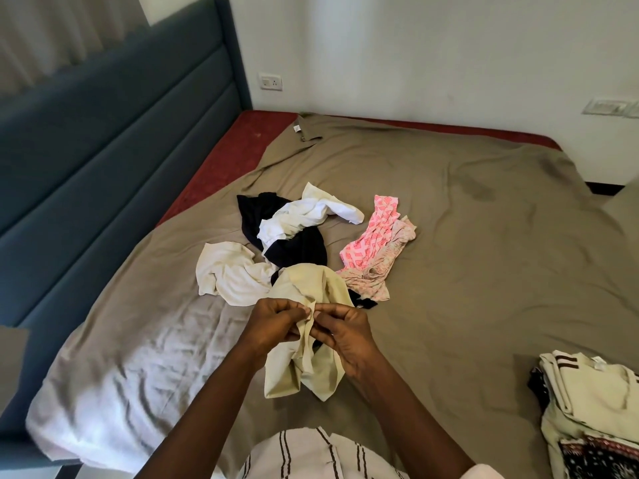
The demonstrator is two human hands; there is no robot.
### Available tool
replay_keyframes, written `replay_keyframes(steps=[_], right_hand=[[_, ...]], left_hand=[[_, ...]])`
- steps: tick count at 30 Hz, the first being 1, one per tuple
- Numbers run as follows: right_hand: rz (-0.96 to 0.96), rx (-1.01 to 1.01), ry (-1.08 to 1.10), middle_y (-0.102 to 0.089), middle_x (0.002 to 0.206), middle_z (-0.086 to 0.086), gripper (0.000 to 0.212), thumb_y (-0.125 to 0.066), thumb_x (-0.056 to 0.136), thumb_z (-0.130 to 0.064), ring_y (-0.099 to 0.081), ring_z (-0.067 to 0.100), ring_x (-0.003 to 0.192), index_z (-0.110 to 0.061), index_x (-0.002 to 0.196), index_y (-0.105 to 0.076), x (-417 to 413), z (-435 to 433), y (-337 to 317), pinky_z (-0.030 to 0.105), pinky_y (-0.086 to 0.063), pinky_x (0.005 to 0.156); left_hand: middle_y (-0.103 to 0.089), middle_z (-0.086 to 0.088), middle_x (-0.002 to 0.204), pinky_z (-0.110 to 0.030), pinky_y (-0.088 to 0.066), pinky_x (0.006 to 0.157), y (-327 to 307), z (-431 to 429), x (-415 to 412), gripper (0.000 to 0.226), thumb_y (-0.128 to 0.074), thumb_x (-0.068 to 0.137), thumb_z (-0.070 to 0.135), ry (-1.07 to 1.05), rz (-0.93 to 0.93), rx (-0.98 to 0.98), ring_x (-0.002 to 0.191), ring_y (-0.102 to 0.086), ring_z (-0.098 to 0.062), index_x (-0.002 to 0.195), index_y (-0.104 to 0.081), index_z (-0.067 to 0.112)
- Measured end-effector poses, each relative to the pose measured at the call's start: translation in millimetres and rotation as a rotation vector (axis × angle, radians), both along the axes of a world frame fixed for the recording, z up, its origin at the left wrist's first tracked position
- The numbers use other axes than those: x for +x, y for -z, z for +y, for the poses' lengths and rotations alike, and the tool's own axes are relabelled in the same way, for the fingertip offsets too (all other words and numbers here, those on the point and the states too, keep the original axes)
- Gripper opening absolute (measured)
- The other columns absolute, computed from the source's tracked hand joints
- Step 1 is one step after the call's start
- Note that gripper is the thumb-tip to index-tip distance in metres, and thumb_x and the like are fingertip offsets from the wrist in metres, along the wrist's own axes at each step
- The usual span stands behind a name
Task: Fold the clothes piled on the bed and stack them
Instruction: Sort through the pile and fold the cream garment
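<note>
Your left hand (273,321) and right hand (340,331) meet at frame center, each pinching the pale yellow garment (304,361), which hangs onto the bed (484,271). Unfolded clothes (294,233) lie just above; the folded stack (587,402) sits lower right. Wrinkled sheet spreads between them.

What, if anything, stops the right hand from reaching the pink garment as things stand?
Probably reachable, yes, but the hand is not free now: the right hand, with the left hand, pinches the yellow garment. The pink garment lies uncovered on the bed just beyond it.
</note>
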State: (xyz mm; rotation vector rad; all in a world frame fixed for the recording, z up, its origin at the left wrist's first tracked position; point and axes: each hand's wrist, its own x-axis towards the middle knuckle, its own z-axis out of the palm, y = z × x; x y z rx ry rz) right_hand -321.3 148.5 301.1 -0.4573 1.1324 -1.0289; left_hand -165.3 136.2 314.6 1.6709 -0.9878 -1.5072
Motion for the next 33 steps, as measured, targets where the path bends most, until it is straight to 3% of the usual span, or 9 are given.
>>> replay_keyframes(steps=[5, 10, 17, 19, 22, 26, 28, 31, 33], right_hand=[[0.153, -0.089, -0.053, -0.078, 0.092, 0.019, 0.009, -0.077, 0.087, 0.004, -0.076, 0.026, 0.079, -0.001, 0.094, -0.077, -4, -2, 1, 0.030, -0.062, 0.070], [0.310, -0.116, -0.032, -0.077, 0.079, 0.013, 0.007, -0.080, 0.086, 0.001, -0.073, 0.019, 0.067, -0.005, 0.088, -0.077, -3, -4, 2, 0.026, -0.059, 0.063], [0.499, -0.165, -0.007, -0.076, 0.070, 0.005, 0.007, -0.085, 0.082, -0.009, -0.072, 0.015, 0.062, -0.011, 0.082, -0.078, -7, -5, 3, 0.028, -0.059, 0.061], [0.502, -0.163, -0.019, -0.076, 0.071, 0.006, 0.008, -0.086, 0.083, -0.010, -0.071, 0.015, 0.061, -0.008, 0.083, -0.078, -8, -6, 4, 0.025, -0.058, 0.060], [0.366, -0.104, -0.033, -0.075, 0.076, 0.012, 0.003, -0.077, 0.090, -0.003, -0.070, 0.017, 0.065, 0.000, 0.088, -0.077, -12, -10, 0, 0.024, -0.058, 0.062], [0.114, 0.049, -0.036, -0.073, 0.075, 0.009, 0.011, -0.067, 0.094, 0.003, -0.068, 0.014, 0.064, -0.002, 0.087, -0.075, -19, -17, -7, 0.024, -0.060, 0.065], [0.076, 0.082, -0.017, -0.072, 0.073, 0.009, 0.012, -0.067, 0.094, 0.004, -0.067, 0.014, 0.062, -0.002, 0.087, -0.075, -21, -19, -7, 0.024, -0.060, 0.063], [0.156, 0.084, -0.003, -0.072, 0.072, 0.011, 0.010, -0.069, 0.092, 0.004, -0.066, 0.016, 0.061, -0.002, 0.086, -0.076, -21, -21, -5, 0.025, -0.061, 0.063], [0.318, 0.028, -0.016, -0.073, 0.071, 0.009, 0.012, -0.072, 0.090, 0.001, -0.066, 0.017, 0.063, -0.005, 0.081, -0.077, -22, -23, -4, 0.029, -0.062, 0.068]], left_hand=[[-0.070, -0.005, 0.069, -0.029, -0.058, 0.065, -1, 0, 0, 0.008, -0.073, 0.095, 0.008, 0.001, 0.057, 0.008, 0.062, -0.065, -0.014, 0.091, -0.077, 0.003], [-0.073, -0.018, 0.076, -0.033, -0.063, 0.068, 6, 6, -10, 0.005, -0.076, 0.092, 0.006, -0.109, 0.055, -0.114, 0.067, -0.067, -0.021, 0.088, -0.079, 0.003], [-0.078, -0.007, 0.078, -0.032, -0.061, 0.071, 9, 0, -14, 0.002, -0.082, 0.087, 0.013, 0.077, -0.106, -0.252, 0.072, -0.074, -0.019, 0.089, -0.082, 0.011], [-0.077, -0.001, 0.074, -0.036, -0.062, 0.070, 12, -6, -13, 0.008, -0.078, 0.091, 0.011, 0.108, -0.215, -0.297, 0.071, -0.073, -0.017, 0.085, -0.082, 0.016], [-0.070, 0.014, 0.066, -0.029, -0.051, 0.063, 13, -12, -14, 0.021, -0.071, 0.096, 0.016, 0.216, -0.382, -0.351, 0.063, -0.064, -0.006, 0.078, -0.075, 0.024], [-0.062, 0.011, 0.064, -0.028, -0.044, 0.063, 14, -16, -15, 0.015, -0.063, 0.102, 0.011, 0.262, -0.239, -0.289, 0.060, -0.053, -0.003, 0.088, -0.070, 0.009], [-0.065, 0.010, 0.069, -0.030, -0.046, 0.064, 13, -19, -17, 0.012, -0.063, 0.101, 0.016, 0.292, -0.318, -0.339, 0.063, -0.057, -0.007, 0.090, -0.068, 0.015], [-0.064, 0.008, 0.075, -0.026, -0.039, 0.060, 9, -21, -20, 0.010, -0.060, 0.102, 0.023, 0.402, -0.619, -0.429, 0.069, -0.057, -0.010, 0.093, -0.062, 0.019], [-0.063, 0.007, 0.075, -0.027, -0.035, 0.058, 7, -19, -25, 0.012, -0.059, 0.101, 0.024, 0.399, -0.684, -0.432, 0.070, -0.057, -0.013, 0.091, -0.061, 0.019]])
